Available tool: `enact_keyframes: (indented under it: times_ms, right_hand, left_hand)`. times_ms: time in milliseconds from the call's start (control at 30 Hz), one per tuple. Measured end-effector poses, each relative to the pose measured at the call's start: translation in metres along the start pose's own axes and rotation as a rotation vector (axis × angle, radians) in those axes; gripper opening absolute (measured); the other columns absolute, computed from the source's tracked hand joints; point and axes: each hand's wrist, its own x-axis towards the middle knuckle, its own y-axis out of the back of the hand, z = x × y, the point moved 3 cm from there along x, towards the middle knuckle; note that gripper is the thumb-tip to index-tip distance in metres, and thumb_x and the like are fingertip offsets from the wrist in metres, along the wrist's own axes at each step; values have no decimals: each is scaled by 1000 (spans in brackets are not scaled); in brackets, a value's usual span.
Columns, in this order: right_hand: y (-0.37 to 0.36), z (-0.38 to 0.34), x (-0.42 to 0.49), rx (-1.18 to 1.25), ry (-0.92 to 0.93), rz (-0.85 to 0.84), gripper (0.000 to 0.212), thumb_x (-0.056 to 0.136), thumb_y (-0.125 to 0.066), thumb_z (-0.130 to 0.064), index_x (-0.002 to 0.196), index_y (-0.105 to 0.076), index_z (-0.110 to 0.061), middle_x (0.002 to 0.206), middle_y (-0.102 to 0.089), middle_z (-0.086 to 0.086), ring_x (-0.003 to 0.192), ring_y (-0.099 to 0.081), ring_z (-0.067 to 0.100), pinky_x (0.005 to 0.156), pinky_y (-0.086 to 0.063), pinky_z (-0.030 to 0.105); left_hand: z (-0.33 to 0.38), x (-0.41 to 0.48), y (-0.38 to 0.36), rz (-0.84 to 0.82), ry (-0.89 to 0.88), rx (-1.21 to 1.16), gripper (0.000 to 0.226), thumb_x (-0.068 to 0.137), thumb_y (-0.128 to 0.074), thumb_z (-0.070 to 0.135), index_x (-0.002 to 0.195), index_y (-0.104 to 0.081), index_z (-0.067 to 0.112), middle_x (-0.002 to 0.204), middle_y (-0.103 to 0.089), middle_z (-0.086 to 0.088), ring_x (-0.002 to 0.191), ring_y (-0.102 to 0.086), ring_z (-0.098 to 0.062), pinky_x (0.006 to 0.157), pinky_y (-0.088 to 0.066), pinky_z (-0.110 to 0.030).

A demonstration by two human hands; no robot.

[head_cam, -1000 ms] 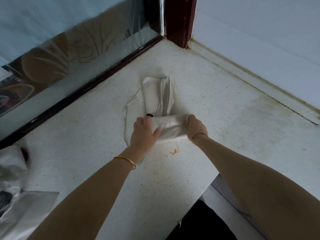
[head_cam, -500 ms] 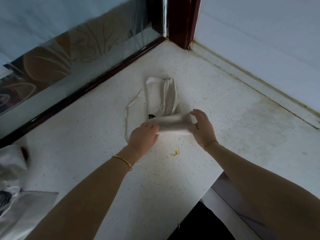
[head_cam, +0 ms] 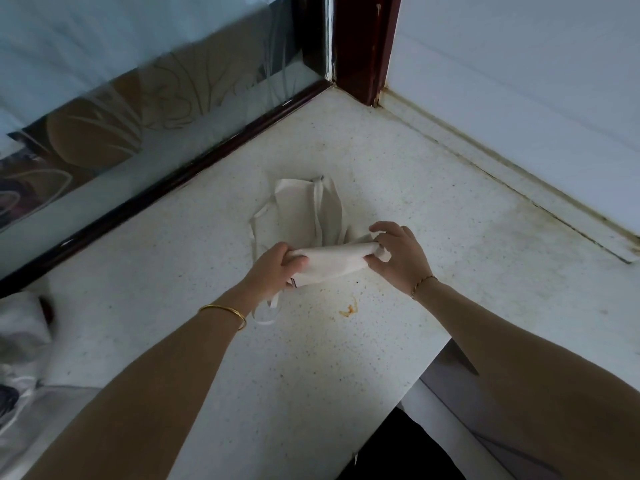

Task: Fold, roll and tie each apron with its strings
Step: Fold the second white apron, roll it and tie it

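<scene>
A white apron [head_cam: 332,263] lies on the speckled white counter [head_cam: 433,271], its near part rolled into a short tube. My left hand [head_cam: 275,266] grips the tube's left end, thumb on top. My right hand [head_cam: 398,254] pinches the right end with thumb and fingertips. The unrolled part [head_cam: 301,209] stretches away from me, with flat strings [head_cam: 320,209] lying over it. One string loops down [head_cam: 266,311] below my left hand.
More white cloth [head_cam: 24,348] is piled at the counter's left edge. A glass partition with a dark red frame [head_cam: 180,174] runs along the far left, a white wall [head_cam: 519,98] along the right. An orange stain [head_cam: 348,308] marks the counter. The counter's edge drops off at bottom right.
The roll has been lifted and turned a little further. My right hand shifted from cupping the roll's end to pinching it. A string now hangs below my left hand.
</scene>
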Motion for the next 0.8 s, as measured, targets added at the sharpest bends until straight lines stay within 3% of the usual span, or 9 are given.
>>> enact_keyframes:
  times_ms: [100,200,267,333,433,567,633,733,800]
  right_hand:
    - [-1,-8,6,172,-124,-8,16,85,-63,-23,76,-60,-10,96,-60,-6,95,-49,18,72,-44,29]
    - [-8,-12,11,217,-240,-79,33,92,-52,-26,64,-37,-19,65,-46,-4,70,-43,18,54,-31,27]
    - [-10,-13,12,184,-316,-116,28,96,-46,-28,71,-36,-19,65,-44,-2,63,-41,16,52,-29,28]
    - [-13,-14,13,104,-363,-141,20,98,-41,-31,86,-41,-15,73,-51,2,67,-48,21,56,-35,30]
    - [-16,-16,16,-58,-398,-185,21,100,-33,-32,102,-42,-14,82,-57,8,71,-51,26,60,-36,32]
    - [-23,-17,18,-182,-460,-223,31,101,-26,-34,117,-41,-13,99,-63,10,74,-48,27,64,-34,32]
    - [-26,-18,18,-219,-486,-252,27,101,-26,-31,115,-41,-13,100,-63,10,75,-48,28,63,-33,32]
    - [-28,-20,16,-245,-518,-284,22,100,-26,-28,111,-40,-14,91,-57,6,74,-47,26,59,-31,29]
    - [-29,-21,16,-261,-529,-297,21,101,-26,-28,108,-40,-14,92,-59,7,73,-48,24,56,-29,28]
  left_hand:
    - [-2,-4,2,-12,133,-138,29,96,-52,32,111,-47,7,105,-55,-12,85,-63,-25,66,-60,-37]
    - [-8,-3,5,-7,209,-162,39,94,-53,38,116,-49,6,105,-60,-16,87,-66,-30,75,-58,-48]
    - [-10,-4,7,-70,259,-212,41,92,-58,36,117,-50,4,92,-65,-14,76,-67,-28,69,-58,-42]
    - [-11,-6,9,-166,296,-205,35,90,-61,27,110,-53,-2,67,-63,-5,54,-58,-17,51,-42,-27]
    - [-13,-10,20,-161,270,-5,13,92,-54,11,100,-60,2,67,-60,-5,55,-53,-13,51,-38,-20]
    - [-31,-12,46,-165,408,281,12,96,-50,10,89,-59,5,65,-54,-6,51,-44,-15,47,-35,-21]
    - [-40,-14,64,-164,498,500,16,95,-47,7,83,-57,4,64,-53,-8,50,-45,-16,47,-34,-22]
    - [-37,-18,89,-44,457,912,10,95,-47,18,96,-53,10,85,-57,-6,76,-56,-20,66,-43,-28]
    - [-29,-21,93,9,444,1209,32,95,-45,32,119,-49,11,115,-54,-11,106,-52,-26,87,-43,-36]
